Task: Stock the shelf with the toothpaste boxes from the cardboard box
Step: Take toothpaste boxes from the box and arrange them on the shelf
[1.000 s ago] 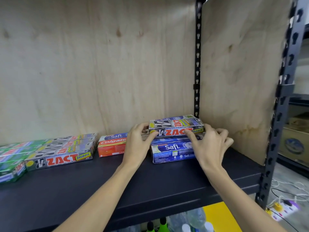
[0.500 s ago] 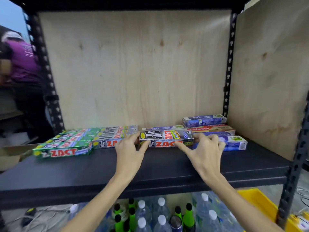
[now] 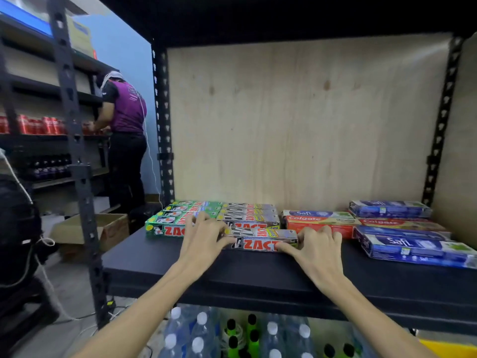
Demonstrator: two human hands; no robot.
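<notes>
So, left to right: open cardboard box [image 3: 103, 228] on the floor by the rack, green ZACT boxes [image 3: 178, 218] at the shelf's [image 3: 258, 270] left end, grey ones behind. Left hand [image 3: 204, 239] w/ fingers spread, thumb on the silver ZACT box's [image 3: 263, 240] left end; right hand [image 3: 317, 249] pinching its right end. Box lies flat near the front edge. Colgate [image 3: 320, 223] & Safi boxes [image 3: 415, 249] further right.
</notes>
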